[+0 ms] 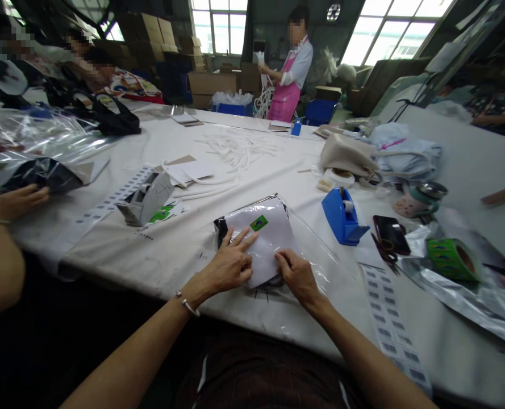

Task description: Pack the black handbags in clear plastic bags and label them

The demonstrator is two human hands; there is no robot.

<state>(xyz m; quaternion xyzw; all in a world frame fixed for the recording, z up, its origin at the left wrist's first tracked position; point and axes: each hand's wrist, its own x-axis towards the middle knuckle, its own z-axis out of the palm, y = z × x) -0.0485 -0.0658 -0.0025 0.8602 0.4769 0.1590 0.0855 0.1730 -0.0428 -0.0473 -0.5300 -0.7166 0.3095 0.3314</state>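
A clear plastic bag (273, 218) lies in front of me, with a white sheet and something black inside it and a green sticker (258, 222) on its upper part. My left hand (230, 264) rests on the bag, some fingers stretched out just below the sticker and others bent. At the bag's right side, my right hand (297, 272) pinches the plastic between thumb and forefinger. The bag's loose transparent end spreads out to the right, partly under my right hand.
A blue tape dispenser (341, 218) stands to the right, near a phone (391, 234), scissors (386, 253), a green label roll (452, 258) and a barcode sheet (391, 318). On the left are a grey tape dispenser (145, 199) and a co-worker's hand (17, 199). White cords (239, 149) lie farther back.
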